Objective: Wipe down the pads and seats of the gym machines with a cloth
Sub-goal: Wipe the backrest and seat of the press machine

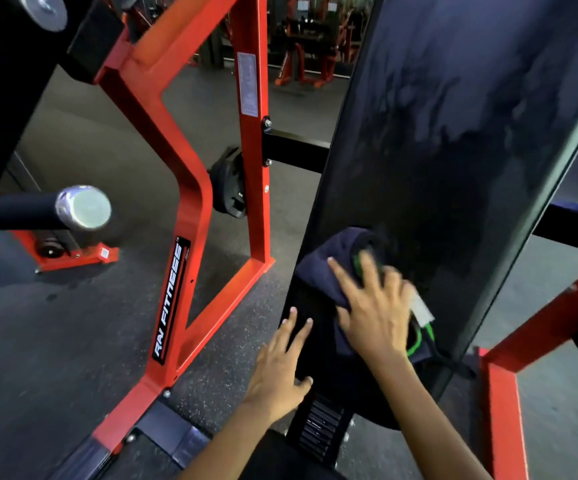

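Left hand flat on pad; right hand, blurred, seemingly spread, presses cloth.

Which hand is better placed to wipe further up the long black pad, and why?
Right. The right hand already presses the dark navy cloth flat against the long black pad; the left hand only rests on its lower edge, without a cloth.
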